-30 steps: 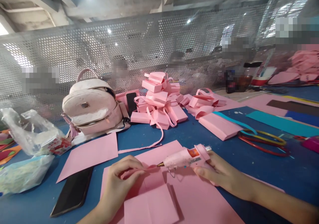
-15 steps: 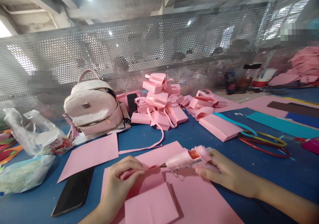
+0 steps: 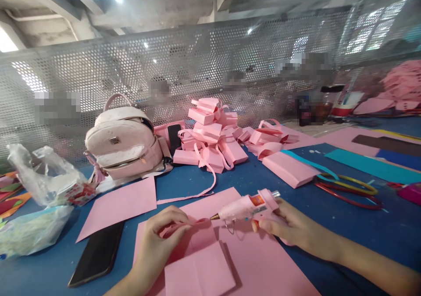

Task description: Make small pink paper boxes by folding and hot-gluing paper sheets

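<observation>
My left hand (image 3: 161, 234) is closed, with thumb and fingers pinching the upper edge of a folded pink paper piece (image 3: 200, 265). A pink glue gun (image 3: 246, 206) is gripped in my right hand (image 3: 292, 226), its fingers wrapped round the handle. The metal nozzle points left, close to the edge pinched by my left hand; whether it touches I cannot tell. Beneath the folded piece lie larger pink sheets (image 3: 263, 261) on the blue table (image 3: 329, 212).
A dark phone (image 3: 97, 254) lies left, partly under a pink sheet (image 3: 121, 206). Behind stand a pale backpack (image 3: 123, 142) and a heap of pink paper boxes (image 3: 210, 133). Plastic bags (image 3: 36, 230) sit at far left. Coloured hoops (image 3: 348, 190) and a turquoise strip (image 3: 371, 162) lie right.
The glue gun has tilted and shifted slightly, its nozzle drawing back a little from the paper edge. My right index finger shows lower by the trigger. My left hand keeps its place.
</observation>
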The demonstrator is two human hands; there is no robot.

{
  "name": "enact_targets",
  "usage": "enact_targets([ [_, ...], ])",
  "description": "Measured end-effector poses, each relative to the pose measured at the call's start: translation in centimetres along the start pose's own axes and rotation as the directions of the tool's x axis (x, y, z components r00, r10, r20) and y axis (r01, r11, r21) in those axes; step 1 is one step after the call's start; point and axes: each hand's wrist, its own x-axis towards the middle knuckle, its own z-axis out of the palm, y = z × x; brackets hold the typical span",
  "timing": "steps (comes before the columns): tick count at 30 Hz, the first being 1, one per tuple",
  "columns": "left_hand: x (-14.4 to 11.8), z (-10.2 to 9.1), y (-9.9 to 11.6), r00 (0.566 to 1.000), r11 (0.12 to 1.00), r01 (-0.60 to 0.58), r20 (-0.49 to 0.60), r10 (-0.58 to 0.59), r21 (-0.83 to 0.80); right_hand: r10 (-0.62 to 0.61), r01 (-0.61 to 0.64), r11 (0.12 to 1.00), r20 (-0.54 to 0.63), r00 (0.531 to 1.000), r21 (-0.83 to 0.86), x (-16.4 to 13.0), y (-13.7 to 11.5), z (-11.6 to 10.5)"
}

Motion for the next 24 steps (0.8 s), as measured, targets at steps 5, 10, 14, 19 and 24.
enact_targets([
  [5,0.2,0.0,0.3,1.0,0.999,-0.023,0.013,0.022,0.03,-0.027,0.027,1.0,0.002,1.0,0.004,0.2,-0.4,0.1],
  [10,0.1,0.1,0.5,1.0,1.0,-0.01,0.029,0.009,0.028,0.001,0.0,1.0,-0.013,1.0,0.018,0.1,-0.7,0.3],
  [14,-0.1,0.4,0.7,0.993,0.992,0.116,0.01,-0.117,0.056,0.003,-0.001,0.999,-0.04,0.999,0.033,0.0,-0.9,0.6],
  [19,0.6,0.4,0.0,0.97,0.976,0.214,0.107,-0.216,0.031,-0.007,0.008,1.0,-0.023,1.0,0.025,0.0,-0.6,0.6],
  [24,1.6,-0.4,-0.2,0.9,0.935,0.354,0.267,-0.345,0.017,0.073,-0.071,0.997,-0.053,0.996,0.039,-0.1,0.3,0.3],
])
